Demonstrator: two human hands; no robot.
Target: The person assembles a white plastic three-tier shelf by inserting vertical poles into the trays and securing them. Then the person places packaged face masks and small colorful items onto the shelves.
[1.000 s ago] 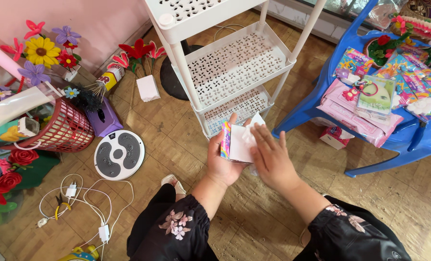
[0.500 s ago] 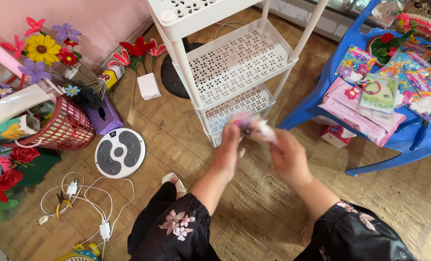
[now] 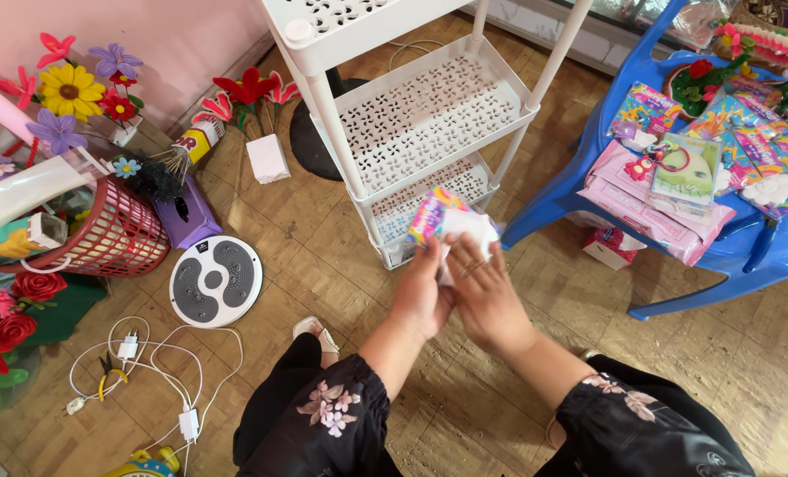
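Observation:
Both of my hands hold one small packet (image 3: 442, 221) with a white face and a rainbow-coloured edge, in front of the white shelf rack (image 3: 429, 115). My left hand (image 3: 423, 296) grips its lower left side. My right hand (image 3: 485, 296) lies beside it with fingers laid over the packet's white side. The packet hovers just before the rack's lowest tray (image 3: 394, 212). My dark sleeves with pink flower print show at the bottom.
A blue plastic chair (image 3: 729, 256) at right carries pink and colourful packets (image 3: 676, 177). A red basket (image 3: 116, 238), a purple box (image 3: 186, 221), a round white-and-grey disc (image 3: 215, 281), white cables with chargers (image 3: 147, 362) and paper flowers (image 3: 71, 93) lie at left on the wooden floor.
The packet went from flat between my hands, through a blurred turn, to being held closer to the rack's lowest tray. Both hands came together again on it.

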